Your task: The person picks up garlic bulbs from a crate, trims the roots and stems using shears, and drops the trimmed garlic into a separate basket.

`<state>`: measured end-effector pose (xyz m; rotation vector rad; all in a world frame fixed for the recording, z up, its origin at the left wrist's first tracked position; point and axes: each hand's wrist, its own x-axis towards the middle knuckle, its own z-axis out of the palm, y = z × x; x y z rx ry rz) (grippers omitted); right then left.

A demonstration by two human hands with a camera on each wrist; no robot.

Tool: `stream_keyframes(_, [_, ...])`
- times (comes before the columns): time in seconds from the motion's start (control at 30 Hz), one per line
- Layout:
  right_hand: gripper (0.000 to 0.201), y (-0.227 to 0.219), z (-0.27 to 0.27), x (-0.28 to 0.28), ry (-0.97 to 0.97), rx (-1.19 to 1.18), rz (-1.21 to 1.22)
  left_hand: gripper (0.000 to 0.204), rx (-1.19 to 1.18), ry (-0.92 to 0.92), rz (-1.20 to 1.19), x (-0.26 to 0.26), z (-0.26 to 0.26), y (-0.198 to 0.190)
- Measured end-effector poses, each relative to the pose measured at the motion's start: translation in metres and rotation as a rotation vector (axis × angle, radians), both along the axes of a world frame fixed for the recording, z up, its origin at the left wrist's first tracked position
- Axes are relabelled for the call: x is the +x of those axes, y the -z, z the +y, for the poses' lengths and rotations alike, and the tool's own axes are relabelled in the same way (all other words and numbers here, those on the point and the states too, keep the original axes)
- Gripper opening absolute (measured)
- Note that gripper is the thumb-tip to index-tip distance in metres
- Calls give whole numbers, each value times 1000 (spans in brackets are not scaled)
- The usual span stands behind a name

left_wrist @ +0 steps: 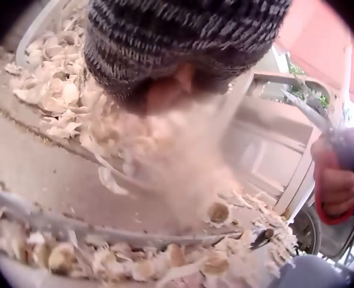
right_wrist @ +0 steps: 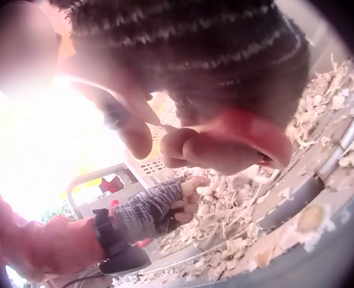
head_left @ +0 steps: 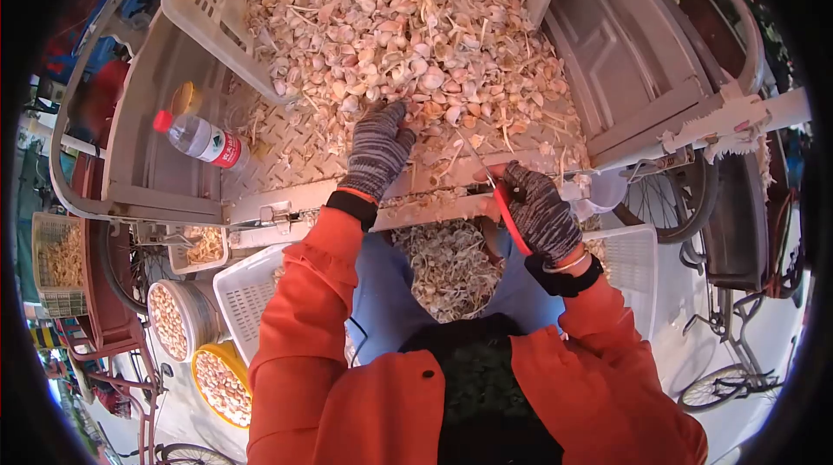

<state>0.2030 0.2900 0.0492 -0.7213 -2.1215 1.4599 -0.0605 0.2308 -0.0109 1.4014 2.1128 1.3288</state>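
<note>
A large heap of garlic cloves and dry skins (head_left: 408,31) covers the truck bed. My left hand (head_left: 379,148), in a grey knitted glove with bare fingertips, reaches palm down to the heap's near edge. In the left wrist view, pale skins blur beneath its fingers; I cannot tell whether they pinch a clove. My right hand (head_left: 540,209), gloved alike, grips red-handled scissors (head_left: 506,209) near the bed's front edge. The blades point up and left toward the heap. In the right wrist view, the fingers wrap the red handle, and the left hand (right_wrist: 159,210) shows beyond, fingers partly bent.
A plastic bottle (head_left: 204,140) with a red cap lies on the bed at left, near a white crate (head_left: 221,49). Below stand a bucket (head_left: 169,322) and a yellow tub (head_left: 223,383) of cloves. Skins (head_left: 447,270) pile between the knees. Raised metal sides bound the bed.
</note>
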Motion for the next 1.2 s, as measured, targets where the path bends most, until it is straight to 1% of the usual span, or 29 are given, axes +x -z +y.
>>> stream_keyframes(0.07, [30,-2,11,-5,-10,159,-149,34,-93,73,487,3,27,-11])
stream_keyframes(0.1, [30,-4,12,-5,-12,158,-232,49,-444,107,490,14,32,-31])
stream_keyframes(0.13, [30,0,15,-5,-9,157,-238,49,-443,112,485,15,35,-29])
stream_keyframes(0.2, [32,14,20,-4,26,37,-163,51,-468,99,400,16,36,-23])
stream_keyframes(0.23, [32,22,22,-5,74,62,-149,48,-347,89,446,14,34,-14])
stream_keyframes(0.27, [32,24,25,-8,75,63,-146,48,-345,89,448,11,33,-15])
stream_keyframes(0.33, [33,23,33,-20,179,-198,-21,44,-243,33,182,7,28,-18])
stream_keyframes(0.37, [31,19,37,-31,206,-75,-59,36,-62,-56,264,8,24,-13])
stream_keyframes(0.4, [31,12,39,-44,205,-71,-49,36,-57,-58,273,13,18,-22])
stream_keyframes(0.47, [29,-2,40,-68,168,-667,240,34,14,-72,295,23,6,-44])
stream_keyframes(0.5, [29,-1,39,-80,162,-664,246,32,76,-99,394,27,2,-41])
stream_keyframes(0.53, [27,4,37,-91,199,-691,257,32,78,-104,400,34,-4,-43])
stream_keyframes(0.57, [25,9,35,-97,234,-717,269,31,179,-94,491,44,-10,-45])
stream_keyframes(0.6, [25,9,30,-98,226,-714,274,30,278,-83,581,52,-16,-46])
stream_keyframes(0.63, [25,9,22,-97,204,-673,335,27,259,-99,609,60,-22,-44])
stream_keyframes(0.67, [26,11,15,-95,184,-633,393,27,258,-105,609,64,-28,-43])
stream_keyframes(0.73, [27,19,13,-90,181,-648,401,24,331,-70,522,74,-38,-48])
stream_keyframes(0.8, [26,17,12,-77,180,-578,443,19,378,-117,577,90,-53,-49])
stream_keyframes(0.83, [23,-5,4,-70,233,-605,378,18,332,-123,406,98,-64,-48])
stream_keyframes(0.87, [23,-14,1,-64,237,-599,374,18,283,-126,235,103,-72,-46])
stream_keyframes(0.9, [24,-20,2,-58,191,-420,270,15,230,-53,147,101,-79,-46])
stream_keyframes(0.93, [26,-27,1,-52,143,-243,163,15,235,-50,141,96,-85,-43])
stream_keyframes(1.0, [29,-35,-1,-46,70,-212,122,20,125,-94,-359,87,-88,-37])
stream_keyframes(1.03, [30,-33,-3,-46,38,-176,90,29,100,-85,-563,89,-87,-52])
stream_keyframes(1.07, [30,-31,-6,-45,6,-144,57,29,106,-95,-566,91,-85,-59])
stream_keyframes(1.1, [32,-38,-15,-42,-26,7,9,31,134,-17,-422,93,-84,-65])
stream_keyframes(1.13, [32,-34,-21,-41,-38,3,6,34,156,60,-276,95,-82,-66])
stream_keyframes(1.17, [31,-28,-24,-42,-73,-92,70,34,301,1,71,96,-76,-46])
stream_keyframes(1.2, [30,-32,-30,-43,-103,-185,137,34,297,0,74,99,-78,-44])
